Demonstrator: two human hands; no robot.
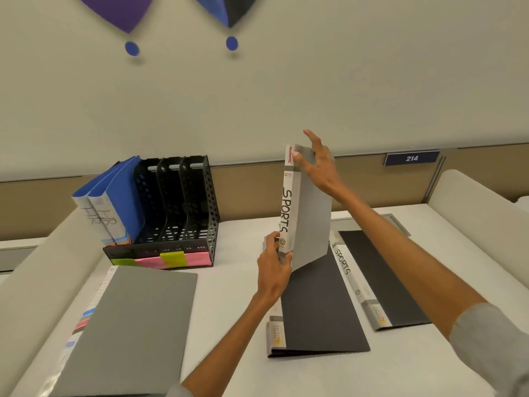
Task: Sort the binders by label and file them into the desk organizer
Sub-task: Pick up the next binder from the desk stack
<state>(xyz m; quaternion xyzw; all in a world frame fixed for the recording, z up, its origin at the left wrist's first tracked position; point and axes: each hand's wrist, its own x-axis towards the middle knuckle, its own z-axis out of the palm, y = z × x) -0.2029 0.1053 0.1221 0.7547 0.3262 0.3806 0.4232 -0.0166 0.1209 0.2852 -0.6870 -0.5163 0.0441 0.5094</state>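
One grey binder [312, 219] held upright over the middle of the table [234, 296], clear of the surface. Spine turned to the camera, lettered "SPORTS" in black, with a small orange logo near the top and a round mark near the foot. Left hand [273, 265] curled round the foot of the spine. Right hand [317, 164] pinching the top corner, thumb on the spine side, fingers behind the cover, forefinger lifted free. Both hands clamped on that one binder, well apart from each other. Two dark binders [320, 310] lying flat side by side, below it and toward the right edge. Spine [342, 260] of the right-hand one also reading "SPORTS"; writing on the other too small to read. A second grey binder [128, 325] flat at the near left corner, coloured tabs along its left edge. Two blue binders [120, 193] leaning at the left end of one black organizer [200, 202] toward the far left, each spine hand-marked "HR". Pink, yellow and green sticky notes [171, 259] across the organizer's front lip, writing unreadable. One blue sign [411, 158] reading "214" on the partition past the far right corner. Two blue dots [132, 48] on the wall above.
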